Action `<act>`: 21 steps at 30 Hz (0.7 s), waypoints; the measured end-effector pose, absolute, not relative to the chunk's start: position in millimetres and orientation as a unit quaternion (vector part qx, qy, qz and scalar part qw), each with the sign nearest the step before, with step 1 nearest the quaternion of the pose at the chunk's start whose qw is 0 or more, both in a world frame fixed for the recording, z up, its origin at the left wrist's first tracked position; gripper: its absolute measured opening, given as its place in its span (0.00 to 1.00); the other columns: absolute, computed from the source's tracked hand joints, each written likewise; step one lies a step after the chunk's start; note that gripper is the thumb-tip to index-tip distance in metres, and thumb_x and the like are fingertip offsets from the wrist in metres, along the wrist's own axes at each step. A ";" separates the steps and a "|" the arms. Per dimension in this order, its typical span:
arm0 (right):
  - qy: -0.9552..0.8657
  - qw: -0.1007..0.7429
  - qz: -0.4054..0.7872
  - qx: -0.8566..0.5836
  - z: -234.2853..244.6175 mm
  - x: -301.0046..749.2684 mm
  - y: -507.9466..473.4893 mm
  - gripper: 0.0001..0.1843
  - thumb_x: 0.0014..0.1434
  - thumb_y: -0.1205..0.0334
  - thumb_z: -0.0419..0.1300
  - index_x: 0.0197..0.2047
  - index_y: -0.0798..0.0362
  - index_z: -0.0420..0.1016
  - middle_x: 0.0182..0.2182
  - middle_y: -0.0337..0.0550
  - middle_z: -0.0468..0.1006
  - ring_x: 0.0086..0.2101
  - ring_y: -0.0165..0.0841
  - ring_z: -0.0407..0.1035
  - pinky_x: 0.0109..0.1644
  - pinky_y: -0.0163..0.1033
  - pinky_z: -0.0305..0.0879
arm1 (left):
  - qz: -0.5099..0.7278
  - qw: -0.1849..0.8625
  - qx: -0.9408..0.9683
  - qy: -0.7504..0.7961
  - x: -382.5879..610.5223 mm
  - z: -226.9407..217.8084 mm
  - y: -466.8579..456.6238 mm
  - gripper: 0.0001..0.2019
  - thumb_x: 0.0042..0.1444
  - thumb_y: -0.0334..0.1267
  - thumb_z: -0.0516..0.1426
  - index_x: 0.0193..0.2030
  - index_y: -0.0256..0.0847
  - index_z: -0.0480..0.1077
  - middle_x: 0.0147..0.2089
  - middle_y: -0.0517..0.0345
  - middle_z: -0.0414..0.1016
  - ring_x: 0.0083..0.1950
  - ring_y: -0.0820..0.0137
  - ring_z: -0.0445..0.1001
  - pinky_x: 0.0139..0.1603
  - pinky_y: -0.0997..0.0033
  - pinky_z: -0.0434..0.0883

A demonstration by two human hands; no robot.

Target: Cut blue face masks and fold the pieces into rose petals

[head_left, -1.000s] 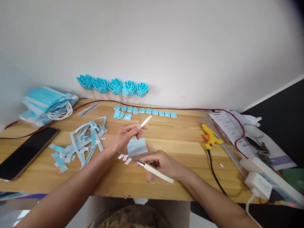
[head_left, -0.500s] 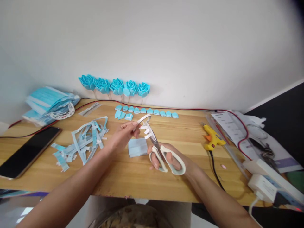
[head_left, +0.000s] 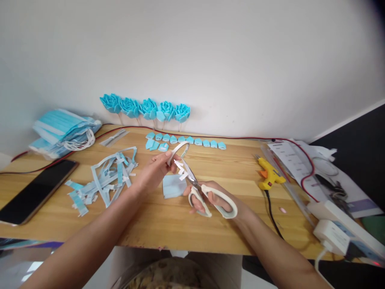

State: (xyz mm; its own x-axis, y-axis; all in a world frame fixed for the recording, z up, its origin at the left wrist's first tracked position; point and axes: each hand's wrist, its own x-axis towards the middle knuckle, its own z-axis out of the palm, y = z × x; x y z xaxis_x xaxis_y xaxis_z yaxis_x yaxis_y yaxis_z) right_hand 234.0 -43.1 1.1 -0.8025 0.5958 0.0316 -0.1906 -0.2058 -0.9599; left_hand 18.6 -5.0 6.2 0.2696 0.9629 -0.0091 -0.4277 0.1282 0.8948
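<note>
Between the thumb and fingers of my left hand (head_left: 159,166) is a thin white roll of tape (head_left: 179,150), tilted on edge. My right hand (head_left: 221,194) has its fingers through the cream handles of the scissors (head_left: 196,185). The scissor blades point up and left toward the tape, partly open. Small white tape pieces (head_left: 182,171) cling along the blades. Under the hands, a pale blue square of fabric (head_left: 174,186) lies flat on the wooden table (head_left: 240,164). Beyond them, folded blue petals (head_left: 197,142) form a row.
Blue fabric flowers (head_left: 148,109) lean against the wall. Left are mask packs (head_left: 60,130), a phone (head_left: 36,192) and blue scraps (head_left: 105,180). On the right lie a yellow glue gun (head_left: 270,175) with its cord, papers (head_left: 291,162) and a power strip (head_left: 333,212).
The tape roll has turned a little and shifted slightly left in my left hand. The scissors have tilted more to the left, and their handles have spread slightly wider.
</note>
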 end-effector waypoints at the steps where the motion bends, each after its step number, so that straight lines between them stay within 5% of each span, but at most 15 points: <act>1: -0.576 0.263 0.753 -0.178 0.4 234.1 -42.9 0.35 0.57 0.35 0.56 0.50 0.61 0.71 0.25 0.38 0.66 0.23 0.25 0.60 0.39 0.46 0.72 | 0.517 0.679 0.413 0.317 18.0 6.6 -4.8 0.18 0.53 0.52 0.60 0.32 0.35 0.76 0.22 0.58 0.68 0.27 0.70 0.67 0.33 0.69 0.64; 21: -0.570 0.310 0.710 -0.273 -3.9 231.5 -41.8 0.31 0.60 0.38 0.54 0.49 0.59 0.70 0.22 0.34 0.64 0.21 0.24 0.58 0.37 0.42 0.72 | 0.522 0.588 0.504 0.357 17.6 12.0 -12.1 0.20 0.62 0.49 0.51 0.49 0.37 0.75 0.26 0.60 0.66 0.31 0.69 0.63 0.39 0.67 0.59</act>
